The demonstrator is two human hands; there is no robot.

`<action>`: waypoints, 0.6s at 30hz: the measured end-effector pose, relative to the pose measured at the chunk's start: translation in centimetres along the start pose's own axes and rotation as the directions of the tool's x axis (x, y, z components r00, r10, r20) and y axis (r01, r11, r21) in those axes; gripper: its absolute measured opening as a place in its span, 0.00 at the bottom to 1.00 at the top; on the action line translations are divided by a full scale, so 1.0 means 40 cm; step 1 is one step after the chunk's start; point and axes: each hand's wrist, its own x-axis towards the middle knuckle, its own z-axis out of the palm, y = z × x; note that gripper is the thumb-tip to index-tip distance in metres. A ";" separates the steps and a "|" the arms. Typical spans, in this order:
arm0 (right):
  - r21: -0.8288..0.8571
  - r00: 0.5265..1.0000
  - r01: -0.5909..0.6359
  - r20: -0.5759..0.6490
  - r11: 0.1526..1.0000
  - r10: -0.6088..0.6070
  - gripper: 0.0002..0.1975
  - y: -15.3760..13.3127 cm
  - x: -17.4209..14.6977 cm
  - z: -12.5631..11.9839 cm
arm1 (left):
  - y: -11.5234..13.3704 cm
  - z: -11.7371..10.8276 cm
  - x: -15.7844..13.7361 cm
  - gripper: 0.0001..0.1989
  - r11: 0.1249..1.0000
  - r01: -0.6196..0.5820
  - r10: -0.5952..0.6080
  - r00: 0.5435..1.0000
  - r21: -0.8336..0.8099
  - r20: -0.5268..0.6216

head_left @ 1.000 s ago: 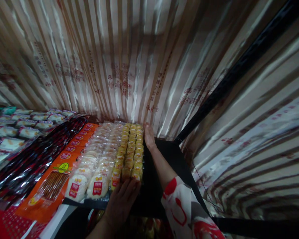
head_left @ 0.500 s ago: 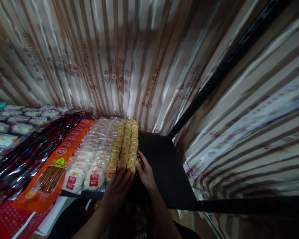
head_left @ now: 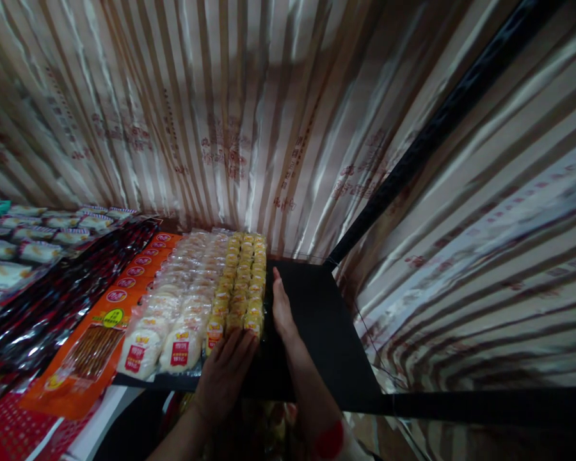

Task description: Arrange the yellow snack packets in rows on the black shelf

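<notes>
Rows of small yellow-wrapped snack packs (head_left: pixel 240 282) stand lined up on a black shelf (head_left: pixel 317 320). My left hand (head_left: pixel 228 362) rests its outstretched fingers against the front end of these rows. Just right of them, my right hand (head_left: pixel 282 307) is held edge-on with straight fingers, a small gap from the packs and nothing in it. Left of the yellow packs lie two rows of white round crackers in clear wrappers (head_left: pixel 181 346). An orange bag of brown sticks (head_left: pixel 93 346) lies beyond those, at the front of more orange packs.
Dark shiny packets (head_left: pixel 67 288) and white-wrapped snacks (head_left: pixel 41 250) fill the shelf's left side. Printed striped sheeting (head_left: pixel 249 128) hangs behind. A black post (head_left: pixel 413 147) slants up from the shelf's back right corner, and a black rail (head_left: pixel 484 400) runs right.
My right hand has moved off the right side of the yellow packs, forward and slightly right, its fingers straightened. My left hand stays at their front.
</notes>
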 end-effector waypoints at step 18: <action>0.151 0.997 -0.037 0.075 0.988 0.026 0.41 0.013 0.157 0.074 | -0.001 0.008 0.004 0.20 0.997 0.006 -0.010 0.999 -0.080 -0.045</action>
